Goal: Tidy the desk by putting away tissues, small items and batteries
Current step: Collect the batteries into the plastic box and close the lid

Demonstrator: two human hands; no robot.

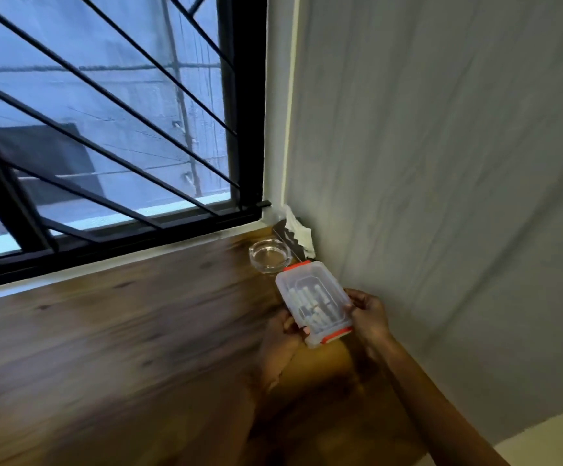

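Gripped by left hand (281, 334) and right hand (367, 317), the clear box (315, 302) points lengthwise toward the ashtray (268, 255).

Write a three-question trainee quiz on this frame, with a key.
1. True or false: the clear box is gripped by both the left hand and the right hand.
2. What stands on the desk just beyond the box, toward the window? A) a glass ashtray B) a mug C) a lamp
3. Short answer: what colour are the box's latches?

Key: 1 true; 2 A; 3 orange.
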